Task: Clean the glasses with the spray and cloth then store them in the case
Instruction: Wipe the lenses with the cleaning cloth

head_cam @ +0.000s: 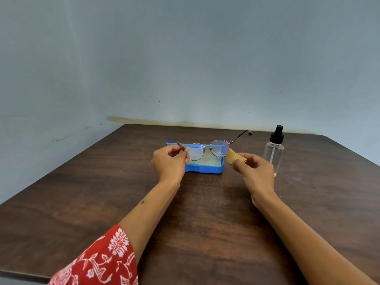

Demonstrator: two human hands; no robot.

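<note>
The left hand pinches one arm of the glasses and holds them up over the open blue case. The right hand pinches a folded tan cloth just beside one lens. The case sits on the brown table. The spray bottle stands upright near the right hand.

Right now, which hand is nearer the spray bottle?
The right hand, holding the cloth, sits just left of the spray bottle. The left hand holds the glasses over the case, farther away.
</note>
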